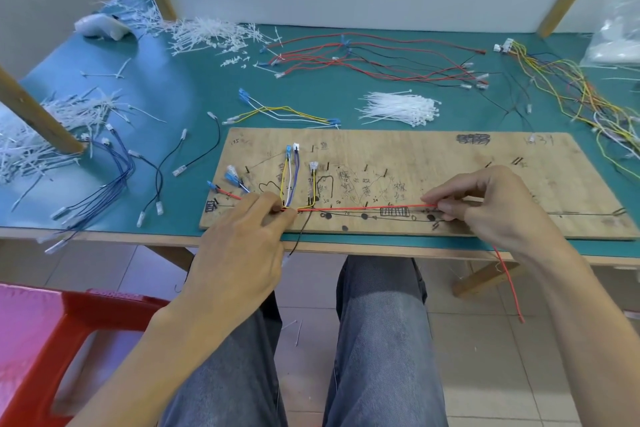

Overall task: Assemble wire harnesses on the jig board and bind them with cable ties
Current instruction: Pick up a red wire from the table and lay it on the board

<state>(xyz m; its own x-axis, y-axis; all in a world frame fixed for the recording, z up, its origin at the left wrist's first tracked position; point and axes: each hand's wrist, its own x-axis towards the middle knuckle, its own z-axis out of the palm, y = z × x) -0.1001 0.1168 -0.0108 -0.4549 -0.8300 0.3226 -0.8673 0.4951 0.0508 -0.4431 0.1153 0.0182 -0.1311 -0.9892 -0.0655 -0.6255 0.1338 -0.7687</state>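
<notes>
Left hand (pixel 242 229) at the jig board (pixel 450 156) front-left corner: thumb + fingers curled, pinching the junction where the yellow/blue branch wires (pixel 290 180) come down from the board's left-centre pins & meet the red wire (pixel 346 208). Red wire runs taut along the board's front edge, approx. over the drawn line, to the right hand (pixel 485 208), which pinches it btwn thumb & fingertips right of board centre. Its tail hangs off the board's front edge below that hand.

Handling, as I judge it: the wire is thin, light and limp, insulation prob. slick. It holds a line only under tension, so grip close to the pins w/ a fingertip pinch, not mid-span. Connectors look small & plastic, so pull gently.

Cable ties (pixel 401 109) lie just behind the board's back edge, near centre. They're light and springy; take one by its tail.
</notes>
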